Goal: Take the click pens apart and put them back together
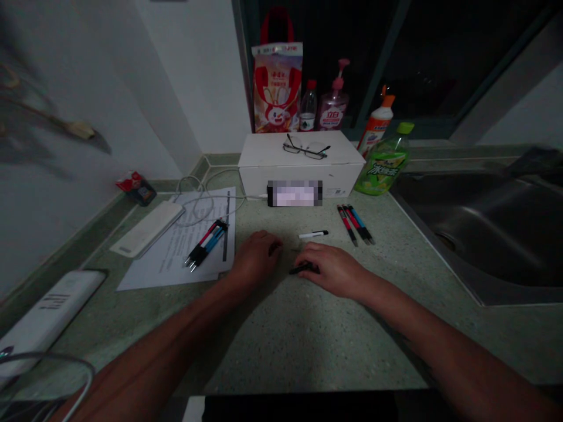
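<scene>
The **right hand** [332, 269] lies with its fingers [310, 253] curved over a small black pen-like object [303, 268] on the worktop [299, 334]; the fingers touch it, but whether they grip it I cannot tell. The left hand [257, 256] sits just beside it, its fingers loosely curled, with their tips hidden and nothing showing in them.

A white-capped pen [313, 234] lies just ahead of the hands, and three pens [355, 224] lie side by side to its right. Left of the left hand, a bundle of pens [206, 243] rests on sheets of paper [178, 252].

Farther back stands a closed white cardboard box [264, 176] with eyeglasses [305, 148] on its lid. Behind it are a red-handled gift bag [277, 88], a water bottle [308, 108] and a pump bottle [333, 105]; a green bottle [383, 164] stands at its right corner.

On the right, the worktop ends at the rim of a steel sink [433, 251]. Bare worktop stretches from the hands to the front edge.
</scene>
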`<control>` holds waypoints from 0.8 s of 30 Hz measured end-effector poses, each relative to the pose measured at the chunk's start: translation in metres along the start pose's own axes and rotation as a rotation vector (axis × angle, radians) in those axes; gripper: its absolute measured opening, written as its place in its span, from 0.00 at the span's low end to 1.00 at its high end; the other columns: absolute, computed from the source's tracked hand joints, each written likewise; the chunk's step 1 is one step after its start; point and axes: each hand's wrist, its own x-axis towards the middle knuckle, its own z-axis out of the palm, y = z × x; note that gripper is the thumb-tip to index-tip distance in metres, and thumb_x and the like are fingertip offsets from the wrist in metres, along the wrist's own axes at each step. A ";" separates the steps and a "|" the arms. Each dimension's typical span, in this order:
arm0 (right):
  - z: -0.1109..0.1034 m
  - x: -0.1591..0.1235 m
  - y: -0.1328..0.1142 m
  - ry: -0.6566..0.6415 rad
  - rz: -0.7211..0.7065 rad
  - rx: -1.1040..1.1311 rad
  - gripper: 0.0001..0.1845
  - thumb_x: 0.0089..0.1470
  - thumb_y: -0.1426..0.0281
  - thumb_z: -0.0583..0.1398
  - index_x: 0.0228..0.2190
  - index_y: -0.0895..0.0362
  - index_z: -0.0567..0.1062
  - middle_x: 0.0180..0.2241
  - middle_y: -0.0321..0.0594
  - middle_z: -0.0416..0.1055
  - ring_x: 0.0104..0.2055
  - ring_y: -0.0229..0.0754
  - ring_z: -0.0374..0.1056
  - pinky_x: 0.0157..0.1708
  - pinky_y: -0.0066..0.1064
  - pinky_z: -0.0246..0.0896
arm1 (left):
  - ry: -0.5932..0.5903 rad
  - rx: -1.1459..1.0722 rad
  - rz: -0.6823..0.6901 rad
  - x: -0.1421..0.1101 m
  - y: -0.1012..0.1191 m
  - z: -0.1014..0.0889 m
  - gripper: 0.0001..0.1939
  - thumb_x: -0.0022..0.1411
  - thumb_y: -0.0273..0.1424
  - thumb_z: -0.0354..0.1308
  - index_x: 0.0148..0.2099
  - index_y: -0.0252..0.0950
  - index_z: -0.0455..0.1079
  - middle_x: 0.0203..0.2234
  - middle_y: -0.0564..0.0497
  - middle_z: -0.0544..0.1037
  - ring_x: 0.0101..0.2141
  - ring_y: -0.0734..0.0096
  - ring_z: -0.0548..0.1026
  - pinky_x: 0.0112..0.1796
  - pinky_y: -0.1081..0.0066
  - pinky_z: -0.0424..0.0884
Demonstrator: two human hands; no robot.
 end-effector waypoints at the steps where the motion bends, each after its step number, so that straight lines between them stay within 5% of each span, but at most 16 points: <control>1: 0.001 0.000 -0.001 -0.011 0.001 -0.007 0.10 0.56 0.74 0.68 0.40 0.52 0.78 0.38 0.37 0.74 0.40 0.42 0.72 0.38 0.33 0.63 | 0.000 0.012 0.009 0.000 0.000 0.000 0.08 0.62 0.26 0.58 0.40 0.35 0.79 0.36 0.43 0.80 0.40 0.56 0.77 0.44 0.58 0.73; 6: -0.001 -0.001 -0.001 -0.012 -0.011 -0.042 0.06 0.57 0.73 0.67 0.38 0.53 0.77 0.38 0.38 0.74 0.40 0.43 0.72 0.38 0.33 0.63 | 0.042 -0.059 0.029 0.000 0.001 0.000 0.07 0.61 0.25 0.59 0.37 0.36 0.79 0.35 0.44 0.81 0.40 0.55 0.77 0.44 0.57 0.73; 14: -0.011 0.000 0.000 0.225 0.079 -0.073 0.05 0.61 0.73 0.63 0.40 0.54 0.74 0.39 0.40 0.74 0.37 0.44 0.71 0.36 0.34 0.61 | -0.010 -0.548 -0.071 -0.003 0.008 0.004 0.05 0.63 0.30 0.61 0.40 0.38 0.78 0.35 0.46 0.84 0.35 0.62 0.80 0.38 0.62 0.77; 24: -0.011 0.000 -0.002 0.266 0.032 -0.021 0.04 0.61 0.72 0.63 0.39 0.54 0.75 0.39 0.40 0.73 0.39 0.44 0.72 0.38 0.34 0.63 | -0.041 -0.640 -0.140 -0.004 0.013 0.006 0.03 0.61 0.30 0.63 0.37 0.37 0.77 0.32 0.50 0.84 0.34 0.64 0.81 0.37 0.66 0.77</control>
